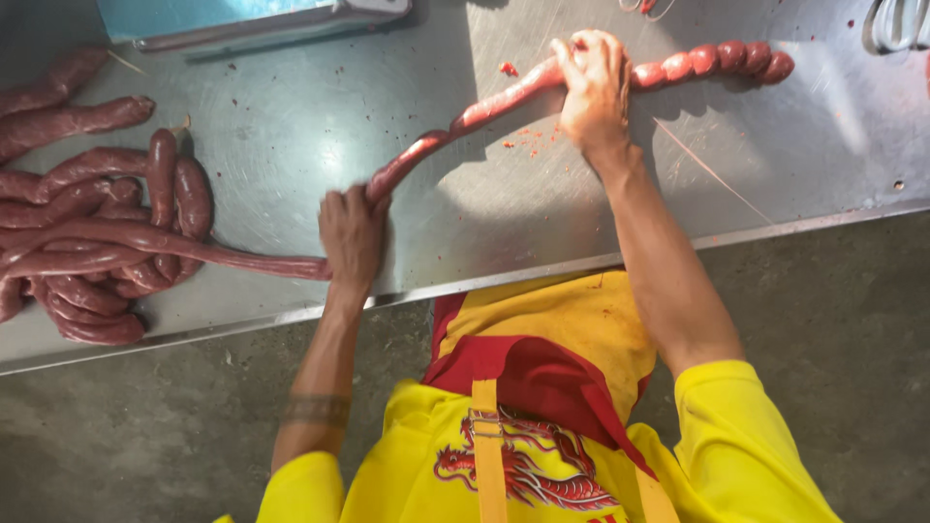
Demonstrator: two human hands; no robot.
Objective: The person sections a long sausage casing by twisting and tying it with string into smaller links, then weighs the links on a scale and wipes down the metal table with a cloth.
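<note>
A long dark-red filled sausage casing [455, 121] stretches across a steel table [291, 107]. My left hand [351, 237] grips it near the table's front edge. My right hand [593, 82] pinches it farther right at the back. Between my hands the sausage hangs slightly above the steel. Past my right hand its end [722, 60] lies on the table in short bulging segments. Left of my left hand the casing runs thin [252, 260] into a heap of sausage coils [92, 242].
Bits of red meat [528, 136] are scattered on the steel near my right hand. A blue tray [232, 19] sits at the back left. A white cord or loop [896, 24] lies at the far right corner. Concrete floor [833, 300] is below the table edge.
</note>
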